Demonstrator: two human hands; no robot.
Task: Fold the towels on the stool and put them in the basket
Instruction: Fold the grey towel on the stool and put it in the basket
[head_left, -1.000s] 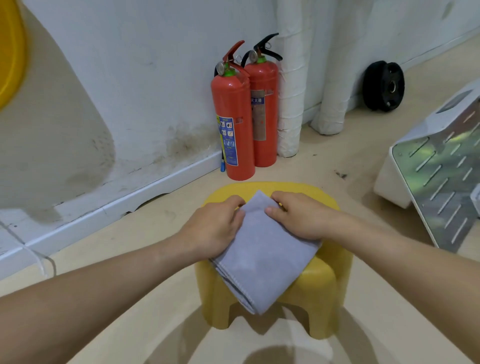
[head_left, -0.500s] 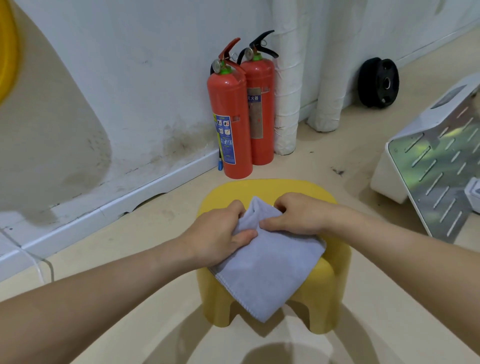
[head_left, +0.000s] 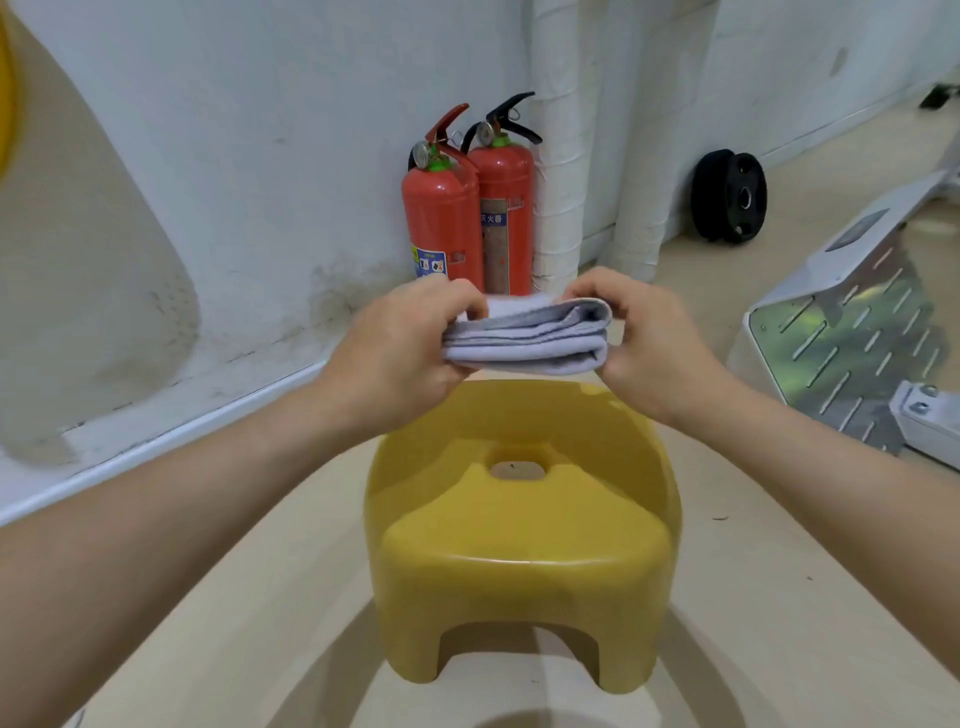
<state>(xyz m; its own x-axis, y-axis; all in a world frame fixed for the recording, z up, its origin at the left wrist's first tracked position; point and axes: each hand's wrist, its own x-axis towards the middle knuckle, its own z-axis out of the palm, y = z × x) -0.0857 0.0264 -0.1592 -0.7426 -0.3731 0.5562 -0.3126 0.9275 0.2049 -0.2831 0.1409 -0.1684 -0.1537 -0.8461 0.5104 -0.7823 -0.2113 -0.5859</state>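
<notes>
**Item:** one towel (head_left: 524, 338) of pale grey-lilac terry cloth, soft and matte. It is folded into a compact oblong of several layers, with a stitched hem showing along the upper layer. We log it held level in the air above the far edge of the stool (head_left: 519, 525), not touching it.

**Holders:** the left hand (head_left: 400, 353) grasps the towel's left end and the right hand (head_left: 654, 343) its right end. On each, the fingers (head_left: 452, 304) curl over the top and the thumb presses from beneath.

**Support:** the stool is glossy yellow moulded plastic with rounded corners. It has an oval handle slot in the middle of the seat and arched cut-outs between its short legs. It stands on a smooth beige floor (head_left: 291, 649).

**Progress, as we judge it:** the folding of this towel looks finished, and the carry to the basket is left. We find no basket in view. This is the only towel we see, so we cannot tell whether others are already stowed.

**Surroundings:**
- two red fire extinguishers (head_left: 441, 218) against a scuffed white wall (head_left: 260, 156)
- white wrapped pipes (head_left: 558, 156)
- a black wheel (head_left: 727, 197)
- a white-framed perforated metal panel (head_left: 841, 332) at the right
</notes>
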